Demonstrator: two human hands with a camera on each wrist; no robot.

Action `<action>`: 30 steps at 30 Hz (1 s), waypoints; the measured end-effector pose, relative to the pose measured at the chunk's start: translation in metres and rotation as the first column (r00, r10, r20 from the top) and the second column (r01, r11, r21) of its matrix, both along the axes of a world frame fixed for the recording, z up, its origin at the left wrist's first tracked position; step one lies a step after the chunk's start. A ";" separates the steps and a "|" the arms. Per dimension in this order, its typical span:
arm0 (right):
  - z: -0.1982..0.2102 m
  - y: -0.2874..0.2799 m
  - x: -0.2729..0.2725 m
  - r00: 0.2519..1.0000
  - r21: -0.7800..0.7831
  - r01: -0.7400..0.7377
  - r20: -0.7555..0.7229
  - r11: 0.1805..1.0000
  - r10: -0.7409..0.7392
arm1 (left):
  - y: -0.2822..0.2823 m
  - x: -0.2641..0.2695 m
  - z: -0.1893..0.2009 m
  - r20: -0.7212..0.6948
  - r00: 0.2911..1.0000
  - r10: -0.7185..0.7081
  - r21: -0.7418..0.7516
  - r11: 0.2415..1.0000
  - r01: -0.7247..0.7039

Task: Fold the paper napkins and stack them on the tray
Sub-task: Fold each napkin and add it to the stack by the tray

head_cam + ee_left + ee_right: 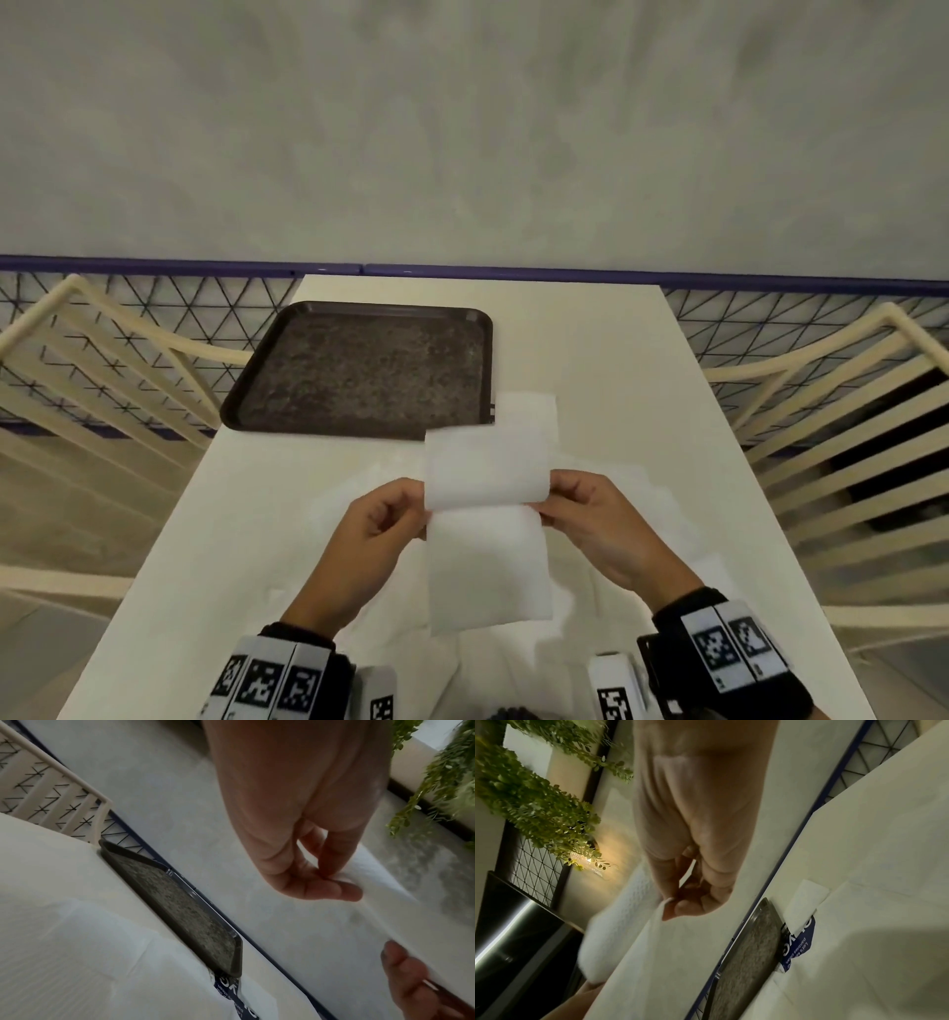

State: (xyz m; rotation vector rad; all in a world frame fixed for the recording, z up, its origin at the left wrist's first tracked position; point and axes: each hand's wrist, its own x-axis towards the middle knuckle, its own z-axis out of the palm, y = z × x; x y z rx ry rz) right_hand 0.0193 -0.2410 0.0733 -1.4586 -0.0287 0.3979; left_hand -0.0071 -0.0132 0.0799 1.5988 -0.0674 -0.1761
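I hold one white paper napkin (485, 514) raised above the table (616, 370), bent over into a loop. My left hand (377, 519) pinches its left edge between thumb and fingertips; my right hand (595, 524) pinches the right edge the same way, thumb curled against forefinger. The napkin's far flap covers the near right corner of the tray (359, 313) in the head view. More napkins (662, 509) lie flat on the table under my hands — white on white, so their edges are hard to trace and I cannot count them. A blue printed wrapper (799, 941) sits just beside the tray's corner, partly covered by a folded sheet; its text is only partly legible. The dark tray lies at the far left of the table, its bed bare. Chair backs (842, 411) flank both long table edges.
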 end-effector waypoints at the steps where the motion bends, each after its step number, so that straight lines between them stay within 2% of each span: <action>1: 0.002 -0.001 -0.001 1.000 0.007 -0.001 -0.002 1.000 0.001 | 0.001 0.000 -0.001 -0.002 1.000 -0.002 0.019 1.000 0.002; 6: 0.008 -0.005 -0.004 1.000 0.047 -0.013 0.016 0.999 0.012 | 0.002 -0.002 0.000 0.046 0.999 -0.011 0.072 0.997 0.007; 11: 0.004 -0.006 -0.009 0.984 -0.135 -0.016 0.172 0.991 0.039 | -0.002 -0.002 0.004 0.049 0.999 -0.004 -0.025 1.000 0.005; 13: 0.004 -0.004 -0.011 0.977 -0.145 -0.027 0.204 0.989 0.057 | -0.005 -0.001 0.003 0.053 0.999 0.004 0.120 0.993 -0.010; 15: 0.002 -0.002 -0.013 0.972 -0.177 -0.044 0.220 0.983 0.083 | -0.009 -0.001 0.001 0.118 0.993 -0.031 0.337 0.942 -0.010; 17: 0.000 -0.002 -0.014 0.967 -0.215 -0.050 0.235 0.975 0.101 | -0.010 -0.002 -0.004 0.188 0.977 -0.101 0.464 0.886 0.002; 21: 0.000 0.001 -0.018 0.932 -0.347 -0.053 0.319 0.937 0.171 | -0.013 -0.006 -0.008 0.254 0.952 -0.171 0.563 0.827 -0.001; 24: 0.001 0.011 -0.018 0.881 -0.516 -0.054 0.378 0.855 0.283 | -0.020 -0.010 -0.008 0.323 0.917 -0.236 0.602 0.799 -0.007; 30: 0.002 0.020 -0.017 0.845 -0.611 -0.047 0.397 0.790 0.357 | -0.015 -0.012 -0.013 0.346 0.909 -0.232 0.636 0.770 -0.045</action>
